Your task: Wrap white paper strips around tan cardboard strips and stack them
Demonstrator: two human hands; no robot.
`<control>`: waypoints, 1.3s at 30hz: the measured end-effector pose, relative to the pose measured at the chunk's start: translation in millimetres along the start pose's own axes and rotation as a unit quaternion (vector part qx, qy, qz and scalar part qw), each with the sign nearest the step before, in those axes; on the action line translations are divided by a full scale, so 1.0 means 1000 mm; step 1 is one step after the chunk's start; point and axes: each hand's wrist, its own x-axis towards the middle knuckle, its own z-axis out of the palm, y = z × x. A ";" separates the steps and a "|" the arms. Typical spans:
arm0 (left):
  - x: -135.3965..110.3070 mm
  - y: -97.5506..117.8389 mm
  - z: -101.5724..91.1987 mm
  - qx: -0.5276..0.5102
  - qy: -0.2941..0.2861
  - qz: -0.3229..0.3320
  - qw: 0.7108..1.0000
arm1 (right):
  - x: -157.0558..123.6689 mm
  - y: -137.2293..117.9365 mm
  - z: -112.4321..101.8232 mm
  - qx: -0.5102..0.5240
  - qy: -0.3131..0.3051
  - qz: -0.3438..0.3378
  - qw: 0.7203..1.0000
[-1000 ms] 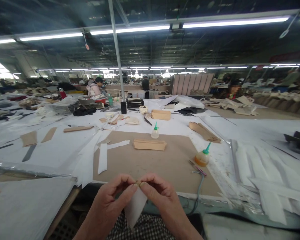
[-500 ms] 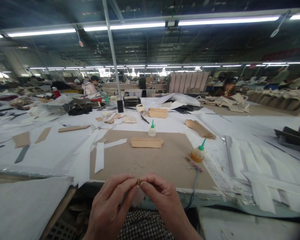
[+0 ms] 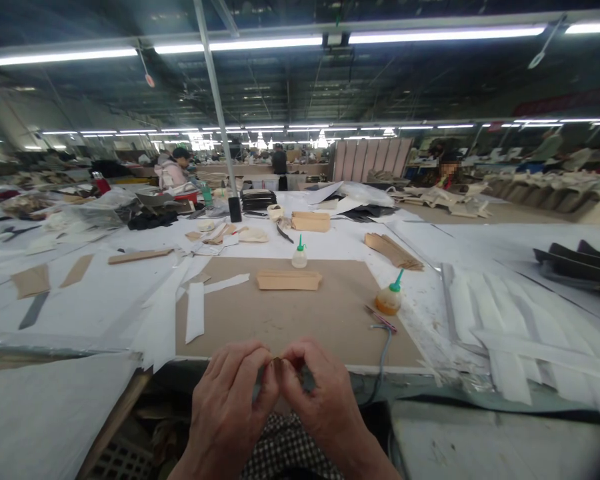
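Observation:
My left hand and my right hand meet at the fingertips just in front of the table's near edge, above my checked lap. Both are pinched on a small tan piece held between thumbs and forefingers; little of it shows. Beyond them lies a brown cardboard work board with a stack of tan pieces on it and a white strip at its left edge.
Two glue bottles with green caps stand near the board: a clear one and an amber one. White strips are laid out to the right. More tan stacks and clutter lie farther back; other people work at distant tables.
The white piece hanging below my fingers a second ago is gone from sight; only the small tan bit shows. My hands stay pinched together, and my view has shifted a little to the right.

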 end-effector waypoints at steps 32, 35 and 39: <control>-0.021 0.024 -0.054 0.122 0.021 -0.050 0.991 | 0.010 -0.019 0.001 0.145 -0.180 -0.129 0.964; -0.019 0.029 -0.061 0.153 0.049 -0.038 0.986 | 0.012 -0.025 0.006 0.132 -0.153 -0.171 0.964; -0.015 0.031 -0.063 0.183 0.060 0.015 0.981 | 0.011 -0.027 0.013 0.110 -0.084 -0.220 0.966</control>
